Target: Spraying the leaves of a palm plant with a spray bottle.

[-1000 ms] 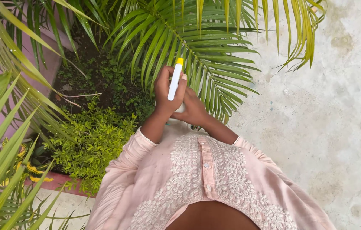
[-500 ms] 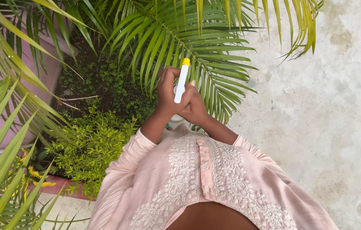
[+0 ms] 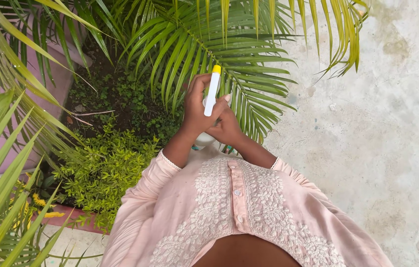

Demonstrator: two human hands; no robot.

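Observation:
Both hands are raised together in front of my chest, over the palm fronds. My left hand point(image 3: 195, 106) wraps around a slim white stick-shaped part with a yellow tip point(image 3: 212, 91) that points up and away. My right hand point(image 3: 228, 129) closes around the same object from below and the right, its fingertips touching the white part. A bit of a white rounded body point(image 3: 204, 140) shows under the hands; most of it is hidden. Pale pink embroidered sleeves cover both forearms.
Green palm fronds point(image 3: 229, 44) spread under and beyond the hands. A low leafy shrub point(image 3: 105, 170) and dark soil point(image 3: 115, 94) fill a pink-edged planter point(image 3: 68, 220) on the left. Pale concrete ground point(image 3: 377, 138) lies to the right.
The hands and the white yellow-tipped object have drifted slightly to the right, and the grip has stayed the same.

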